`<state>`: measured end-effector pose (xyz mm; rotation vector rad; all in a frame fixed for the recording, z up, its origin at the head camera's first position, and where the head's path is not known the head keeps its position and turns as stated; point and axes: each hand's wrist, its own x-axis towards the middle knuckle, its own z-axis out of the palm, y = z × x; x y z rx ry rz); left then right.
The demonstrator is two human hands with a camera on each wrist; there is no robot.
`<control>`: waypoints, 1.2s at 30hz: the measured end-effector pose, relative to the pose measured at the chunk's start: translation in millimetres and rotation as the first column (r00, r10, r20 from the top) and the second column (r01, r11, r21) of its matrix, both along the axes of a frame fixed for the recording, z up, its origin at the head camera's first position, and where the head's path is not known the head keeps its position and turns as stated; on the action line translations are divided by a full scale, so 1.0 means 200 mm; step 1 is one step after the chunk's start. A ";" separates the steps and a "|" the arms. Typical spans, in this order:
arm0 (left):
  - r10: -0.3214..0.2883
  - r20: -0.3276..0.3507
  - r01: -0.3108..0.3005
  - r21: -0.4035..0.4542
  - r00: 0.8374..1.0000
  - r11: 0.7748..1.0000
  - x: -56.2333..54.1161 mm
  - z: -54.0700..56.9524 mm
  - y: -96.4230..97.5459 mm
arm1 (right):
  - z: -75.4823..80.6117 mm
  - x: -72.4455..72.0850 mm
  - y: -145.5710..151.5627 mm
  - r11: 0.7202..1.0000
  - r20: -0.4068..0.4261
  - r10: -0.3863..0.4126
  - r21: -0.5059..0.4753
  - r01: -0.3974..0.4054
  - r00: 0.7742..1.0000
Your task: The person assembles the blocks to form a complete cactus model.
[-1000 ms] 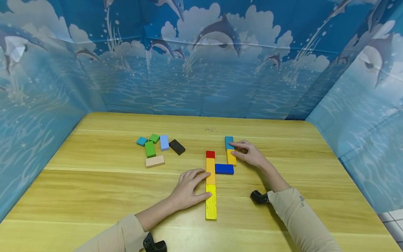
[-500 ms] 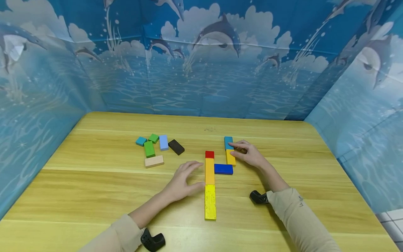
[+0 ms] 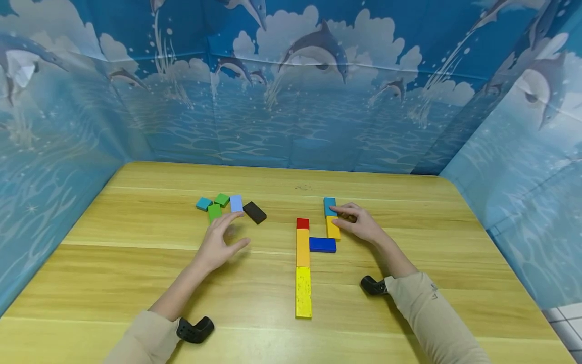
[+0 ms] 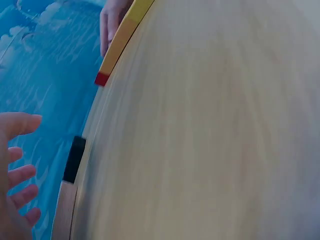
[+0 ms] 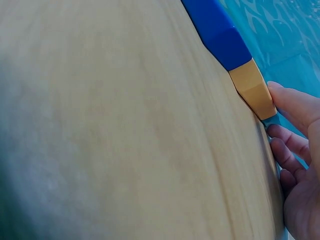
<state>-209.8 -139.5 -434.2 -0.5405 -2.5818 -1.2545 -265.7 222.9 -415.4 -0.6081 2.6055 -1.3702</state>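
Observation:
My left hand (image 3: 215,245), thumb and fingers apart, is over the near side of the loose wooden blocks. In the head view it hides the plain wood block (image 4: 64,210), which the left wrist view shows near the fingers. A green block (image 3: 214,212) and a light blue block (image 3: 236,203) lie just beyond the fingertips. On the right, my right hand (image 3: 360,222) touches a teal block (image 3: 330,206) with a forefinger and an orange-yellow block (image 3: 333,228) with the thumb. A dark blue block (image 3: 323,245) joins these to a column of red (image 3: 302,223), orange (image 3: 302,247) and yellow (image 3: 303,293) blocks.
A black block (image 3: 254,213), a small teal block (image 3: 204,203) and a small green block (image 3: 222,199) lie at the back left of the wooden table (image 3: 136,283). A dolphin-printed curtain (image 3: 291,126) encloses the table's back and sides.
My left hand has let go of the orange and yellow column and moved left to the loose blocks, over the plain wood block. My right hand stays at the teal and orange-yellow blocks.

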 end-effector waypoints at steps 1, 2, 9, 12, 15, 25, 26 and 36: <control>0.001 0.004 -0.001 0.000 1.000 1.000 0.00 0.00 -0.02 | 0.00 0.00 0.00 1.000 0.001 0.000 -0.001 0.000 1.000; 0.002 0.013 -0.002 0.004 1.000 1.000 0.00 0.00 -0.04 | 0.00 0.00 0.00 1.000 0.001 0.000 -0.001 0.000 1.000; 0.023 0.056 -0.023 -0.004 0.998 1.000 0.01 -0.03 -0.16 | 0.00 0.00 0.00 1.000 0.012 -0.005 0.000 0.005 1.000; 0.032 0.046 -0.031 -0.009 0.998 0.999 0.01 -0.05 -0.20 | 0.00 0.00 0.00 1.000 0.016 -0.008 0.005 0.008 1.000; 0.036 0.029 -0.036 0.000 0.999 0.999 0.01 -0.08 -0.23 | 0.01 0.01 0.00 1.000 0.016 -0.009 0.010 0.009 1.000; 0.054 0.007 -0.053 -0.010 0.999 0.999 0.00 -0.11 -0.25 | 0.01 0.00 0.00 1.000 0.013 -0.007 0.014 0.007 1.000; 0.056 0.004 -0.056 -0.013 0.998 0.998 0.00 -0.11 -0.25 | 0.01 0.00 0.00 1.000 0.013 -0.007 0.015 0.007 1.000; 0.056 0.005 -0.056 -0.041 0.998 0.998 -0.01 -0.12 -0.21 | 0.01 0.00 0.00 1.000 0.009 -0.013 0.021 0.013 1.000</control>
